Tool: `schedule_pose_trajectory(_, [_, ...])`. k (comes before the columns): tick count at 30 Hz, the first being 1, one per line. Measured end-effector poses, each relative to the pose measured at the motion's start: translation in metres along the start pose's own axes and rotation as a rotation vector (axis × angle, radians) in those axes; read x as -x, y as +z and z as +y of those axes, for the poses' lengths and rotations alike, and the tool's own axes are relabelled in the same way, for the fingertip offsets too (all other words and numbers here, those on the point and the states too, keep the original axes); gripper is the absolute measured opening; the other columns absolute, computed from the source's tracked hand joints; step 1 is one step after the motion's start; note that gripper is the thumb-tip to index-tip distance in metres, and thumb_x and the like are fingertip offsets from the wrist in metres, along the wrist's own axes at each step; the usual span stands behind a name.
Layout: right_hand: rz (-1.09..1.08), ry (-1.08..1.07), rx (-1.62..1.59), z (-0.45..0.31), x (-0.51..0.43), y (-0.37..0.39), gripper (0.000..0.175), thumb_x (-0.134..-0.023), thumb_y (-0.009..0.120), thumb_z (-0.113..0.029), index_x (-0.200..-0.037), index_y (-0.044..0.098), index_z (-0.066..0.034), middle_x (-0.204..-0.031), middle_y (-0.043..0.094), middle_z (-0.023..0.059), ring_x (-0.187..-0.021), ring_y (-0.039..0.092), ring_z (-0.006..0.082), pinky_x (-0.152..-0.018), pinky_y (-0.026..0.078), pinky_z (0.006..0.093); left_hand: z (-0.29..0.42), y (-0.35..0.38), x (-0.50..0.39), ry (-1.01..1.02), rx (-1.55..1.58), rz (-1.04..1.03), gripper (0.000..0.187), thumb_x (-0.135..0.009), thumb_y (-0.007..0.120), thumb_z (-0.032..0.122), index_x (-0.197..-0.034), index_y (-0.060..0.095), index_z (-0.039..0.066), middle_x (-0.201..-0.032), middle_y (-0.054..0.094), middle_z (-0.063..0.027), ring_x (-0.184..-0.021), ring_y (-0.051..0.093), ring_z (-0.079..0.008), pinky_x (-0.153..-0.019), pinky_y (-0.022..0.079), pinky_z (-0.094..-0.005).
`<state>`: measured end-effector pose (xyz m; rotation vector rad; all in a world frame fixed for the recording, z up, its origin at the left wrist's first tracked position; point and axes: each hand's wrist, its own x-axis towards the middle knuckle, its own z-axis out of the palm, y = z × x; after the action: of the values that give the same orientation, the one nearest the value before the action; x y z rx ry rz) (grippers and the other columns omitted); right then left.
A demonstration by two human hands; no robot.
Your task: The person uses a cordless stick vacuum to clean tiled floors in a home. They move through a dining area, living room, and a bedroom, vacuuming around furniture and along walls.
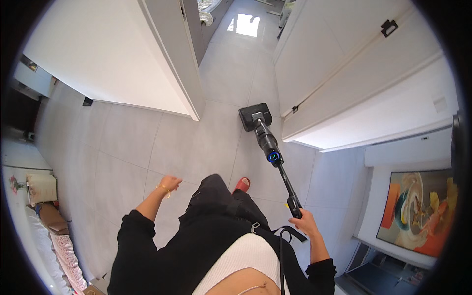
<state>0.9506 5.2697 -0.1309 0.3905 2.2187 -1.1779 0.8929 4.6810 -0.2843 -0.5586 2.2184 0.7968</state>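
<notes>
My right hand (305, 222) grips the handle end of a black stick vacuum cleaner (267, 142). Its tube slants forward and to the left, and a round display (273, 157) glows blue on the motor body. Flat on the grey tiles, the floor head (256, 115) sits in the gap between two white door-like panels. My left hand (170, 183) hangs over the floor at my left side, wearing a gold-coloured bracelet, with loosely bent fingers and nothing held. Below, one red open-toed slipper (242, 184) shows under my dark trousers.
A white panel (118, 55) stands at the left of the passage, and a white door (332, 92) with black hardware at the right. Sunlight reflects off the tiles (247, 25) beyond. A colourful picture (416, 212) is at the right, and a patterned cloth (66, 250) at the left.
</notes>
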Motion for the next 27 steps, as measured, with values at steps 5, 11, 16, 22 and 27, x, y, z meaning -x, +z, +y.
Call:
schedule_pose_trajectory(5, [-0.120,-0.003,-0.157,-0.069,-0.103,-0.032,0.026,-0.071,0.072,-0.017,-0.068,0.049,-0.0055,-0.054,0.052,0.0019,-0.046,0.051,0.0104,-0.044,0.041,0.0261,-0.088,0.017,0.037,-0.314,0.317,0.081,0.037,-0.082,0.058,0.033,-0.078,0.067,-0.003,-0.069,0.067,-0.0125,-0.059,0.065,-0.0205,-0.059,0.052,-0.0328])
schedule_pose_trajectory(11, [-0.058,-0.029,-0.234,-0.145,-0.222,-0.041,0.023,-0.075,0.071,-0.016,-0.071,0.051,-0.0061,-0.054,0.052,0.0010,-0.045,0.049,0.0097,-0.043,0.040,0.0251,-0.093,0.024,0.061,-0.728,0.588,-0.041,0.034,-0.084,0.057,0.033,-0.099,0.061,0.002,-0.084,0.066,-0.0151,-0.064,0.065,-0.0261,-0.055,0.046,-0.0390])
schedule_pose_trajectory(16, [-0.091,-0.054,-0.445,-0.230,-0.309,-0.044,0.019,-0.080,0.065,-0.017,-0.072,0.052,-0.0057,-0.052,0.051,0.0014,-0.041,0.048,0.0108,-0.040,0.036,0.0253,-0.026,-0.028,-0.006,-0.609,0.646,0.049,0.032,-0.085,0.059,0.031,-0.093,0.063,0.000,-0.077,0.067,-0.0110,-0.062,0.065,-0.0213,-0.055,0.048,-0.0322])
schedule_pose_trajectory(22, [-0.131,-0.078,-0.371,-0.306,-0.398,-0.066,0.021,-0.078,0.068,-0.016,-0.069,0.051,-0.0056,-0.051,0.050,0.0012,-0.039,0.046,0.0099,-0.038,0.036,0.0258,0.072,-0.137,-0.086,-0.192,0.606,0.159,0.032,-0.086,0.060,0.028,-0.093,0.065,-0.002,-0.078,0.068,-0.0091,-0.067,0.065,-0.0157,-0.061,0.050,-0.0274])
schedule_pose_trajectory(27, [-0.237,-0.084,-0.178,-0.355,-0.448,-0.103,0.024,-0.075,0.070,-0.016,-0.068,0.049,-0.0058,-0.052,0.050,0.0016,-0.040,0.047,0.0102,-0.038,0.037,0.0256,0.085,-0.179,-0.098,-0.197,0.748,0.387,0.033,-0.086,0.060,0.028,-0.098,0.065,-0.002,-0.081,0.068,-0.0096,-0.069,0.065,-0.0149,-0.063,0.050,-0.0270])
